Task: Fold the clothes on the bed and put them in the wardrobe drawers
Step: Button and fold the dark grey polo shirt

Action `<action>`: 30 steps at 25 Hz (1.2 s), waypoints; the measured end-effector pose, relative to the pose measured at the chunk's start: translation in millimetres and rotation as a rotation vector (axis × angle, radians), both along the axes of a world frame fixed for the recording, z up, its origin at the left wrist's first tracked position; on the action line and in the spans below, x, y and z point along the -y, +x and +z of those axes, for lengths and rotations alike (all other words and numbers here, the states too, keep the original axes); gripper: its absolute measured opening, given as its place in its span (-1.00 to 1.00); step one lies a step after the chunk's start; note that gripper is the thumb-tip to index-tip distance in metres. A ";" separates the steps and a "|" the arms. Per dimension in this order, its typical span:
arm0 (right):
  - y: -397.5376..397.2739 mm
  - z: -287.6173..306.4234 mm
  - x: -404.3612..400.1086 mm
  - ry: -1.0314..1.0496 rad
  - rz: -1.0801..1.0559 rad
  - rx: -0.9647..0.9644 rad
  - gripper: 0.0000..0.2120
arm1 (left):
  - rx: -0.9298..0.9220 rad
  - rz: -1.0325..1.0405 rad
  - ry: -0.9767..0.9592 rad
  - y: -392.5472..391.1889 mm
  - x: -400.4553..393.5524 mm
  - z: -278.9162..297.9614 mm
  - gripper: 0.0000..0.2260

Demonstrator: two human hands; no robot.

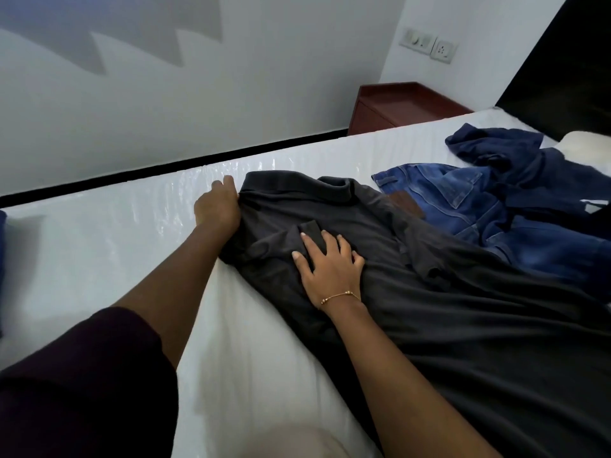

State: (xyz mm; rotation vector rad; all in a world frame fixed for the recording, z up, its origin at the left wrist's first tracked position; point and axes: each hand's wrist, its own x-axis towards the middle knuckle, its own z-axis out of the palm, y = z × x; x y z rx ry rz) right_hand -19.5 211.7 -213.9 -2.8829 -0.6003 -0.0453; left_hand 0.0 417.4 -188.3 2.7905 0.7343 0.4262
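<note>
A dark grey polo shirt (446, 292) lies spread across the white bed (115, 246), collar towards the far edge. My left hand (216, 206) grips the shirt's shoulder edge near the collar, fingers curled into the cloth. My right hand (327, 262) lies flat on the shirt with fingers spread, pressing down a sleeve folded in over the chest. Blue jeans (463, 206) lie crumpled to the right of the collar. A navy garment (515, 160) is heaped beyond them.
A reddish wooden bedside table (396, 104) stands by the wall past the bed. A dark headboard (568, 71) rises at the right with a pale pillow (588, 147) below it. Blue cloth (2, 259) shows at the left edge.
</note>
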 end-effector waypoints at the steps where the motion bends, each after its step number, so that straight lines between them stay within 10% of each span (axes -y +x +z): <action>1: -0.7 -0.2 1.2 0.057 -0.026 0.025 -0.37 | 0.088 -0.085 -0.026 -2.5 -3.6 -0.3 -0.82; 6: 18.1 27.3 6.2 0.253 -0.269 -0.297 -0.52 | 0.057 -0.372 -0.723 -33.7 -18.4 15.5 -0.73; 9: 24.8 44.7 6.1 0.712 -0.132 -0.382 -0.81 | -0.153 -0.429 -0.943 -48.1 -25.4 27.5 -0.50; 15: 53.1 65.5 44.0 0.741 -0.349 -0.126 -0.73 | -0.194 -0.412 -0.685 -43.4 -30.5 23.4 -0.89; 21: 63.4 46.8 70.7 0.700 -0.224 -0.635 -0.43 | -0.080 -0.319 -0.321 -25.6 -12.3 7.4 -0.67; 26: 71.3 31.6 68.1 0.787 -0.283 -0.162 -0.83 | -0.094 -0.303 -0.062 -31.0 -13.8 -0.1 -0.65; 30: 62.0 29.2 65.7 0.669 -0.263 -0.217 -0.84 | -0.074 -0.153 -0.048 -24.0 -3.6 -0.7 -0.69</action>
